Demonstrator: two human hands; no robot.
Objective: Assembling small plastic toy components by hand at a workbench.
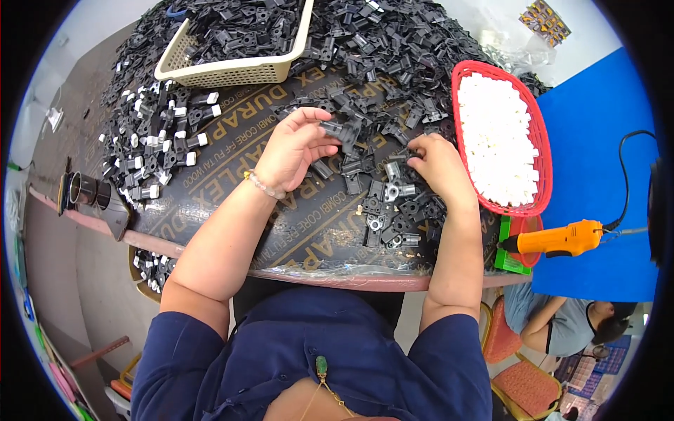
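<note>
My left hand [298, 146], with a beaded bracelet at the wrist, has a black plastic part [342, 133] between its thumb and fingers, raised over the table's middle. The part is slightly blurred. To the right, my right hand [442, 168] reaches down among loose black parts, its thumb and fingertips drawn together; whatever they pinch is hidden. Several more black parts [404, 224] lie scattered below and between the hands. Just right of my right hand stands a red basket [460, 133] full of small white pieces [497, 140].
A cream basket [232, 74] of black parts sits in a large black heap [393, 42] at the back. Black parts with white ends [151, 133] lie at left. An orange electric screwdriver [562, 240] rests at right by a blue board [590, 112]. A person [572, 326] sits beyond.
</note>
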